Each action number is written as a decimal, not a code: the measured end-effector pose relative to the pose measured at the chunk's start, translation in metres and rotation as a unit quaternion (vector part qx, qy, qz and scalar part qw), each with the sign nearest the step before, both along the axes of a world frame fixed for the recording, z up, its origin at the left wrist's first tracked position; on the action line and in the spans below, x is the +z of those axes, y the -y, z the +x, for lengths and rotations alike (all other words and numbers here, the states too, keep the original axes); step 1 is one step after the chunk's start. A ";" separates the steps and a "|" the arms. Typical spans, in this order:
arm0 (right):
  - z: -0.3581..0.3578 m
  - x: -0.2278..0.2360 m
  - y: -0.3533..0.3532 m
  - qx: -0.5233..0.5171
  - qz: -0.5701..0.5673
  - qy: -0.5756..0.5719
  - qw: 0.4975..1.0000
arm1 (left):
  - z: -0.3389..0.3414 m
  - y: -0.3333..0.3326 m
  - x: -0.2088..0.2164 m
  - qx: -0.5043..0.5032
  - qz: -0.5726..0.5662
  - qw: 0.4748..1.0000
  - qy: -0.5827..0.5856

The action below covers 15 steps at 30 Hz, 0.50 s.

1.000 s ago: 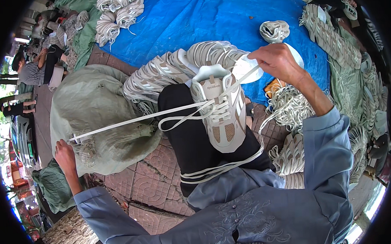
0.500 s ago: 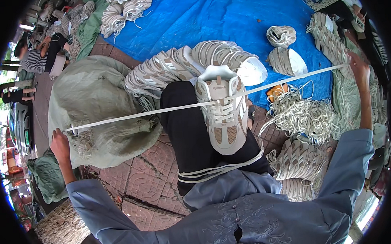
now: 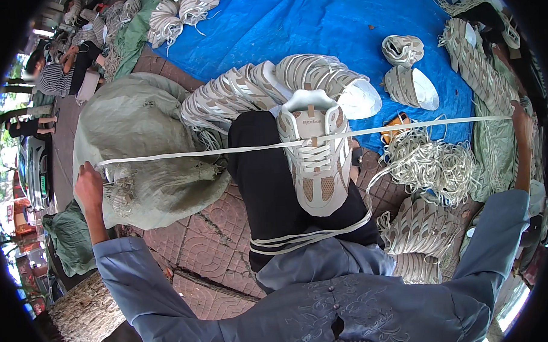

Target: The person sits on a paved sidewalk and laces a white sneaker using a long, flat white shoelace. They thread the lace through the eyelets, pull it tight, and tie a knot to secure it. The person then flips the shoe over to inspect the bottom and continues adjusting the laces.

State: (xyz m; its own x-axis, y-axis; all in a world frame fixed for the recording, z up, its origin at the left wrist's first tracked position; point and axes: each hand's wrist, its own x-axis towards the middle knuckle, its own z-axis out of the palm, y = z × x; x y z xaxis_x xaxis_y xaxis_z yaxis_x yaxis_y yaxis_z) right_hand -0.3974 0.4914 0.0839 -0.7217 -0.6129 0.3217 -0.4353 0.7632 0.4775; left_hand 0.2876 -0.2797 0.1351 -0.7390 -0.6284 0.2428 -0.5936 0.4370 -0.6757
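Note:
A beige and white sneaker upper (image 3: 314, 160) rests on my black-trousered lap, toe toward me. White lace crosses its lower eyelets, and the long ends run out to both sides from the upper eyelets. My left hand (image 3: 89, 182), closed, grips the left end of the shoelace (image 3: 183, 155) out over a grey-green sack. Far out to the right, my right hand (image 3: 521, 123) is closed on the other lace end. Both ends are drawn taut, nearly in one line across the shoe. More loose laces (image 3: 306, 237) lie looped over my thighs.
Stacked shoe uppers (image 3: 229, 97) curve behind my knees beside the bulging sack (image 3: 130, 116). A blue tarp (image 3: 317, 25) covers the ground ahead. At right are a tangled lace heap (image 3: 433, 159) and more stacked uppers (image 3: 422, 226). A person (image 3: 56, 76) sits far left.
My right hand has moved outward and lower, and my left hand slightly up. The lace now runs flatter across the shoe. The whole view has shifted a little.

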 end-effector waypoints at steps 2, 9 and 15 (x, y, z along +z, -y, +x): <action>0.000 -0.005 -0.013 -0.038 0.009 0.031 0.999 | -0.006 -0.003 0.003 -0.002 0.008 1.000 -0.001; 0.005 -0.063 -0.025 0.031 0.058 0.082 0.994 | -0.022 -0.020 -0.014 -0.005 0.046 0.999 -0.015; 0.014 -0.071 -0.036 0.048 0.064 0.093 0.992 | 0.014 -0.007 -0.015 0.025 0.050 0.998 -0.022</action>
State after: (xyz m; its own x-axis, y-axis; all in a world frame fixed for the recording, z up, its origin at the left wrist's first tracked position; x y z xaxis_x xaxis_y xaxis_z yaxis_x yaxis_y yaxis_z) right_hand -0.3830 0.5274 0.0132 -0.6980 -0.7085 0.1036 -0.5926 0.6528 0.4719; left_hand 0.3017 -0.2732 0.1202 -0.6961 -0.6871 0.2080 -0.6441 0.4698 -0.6036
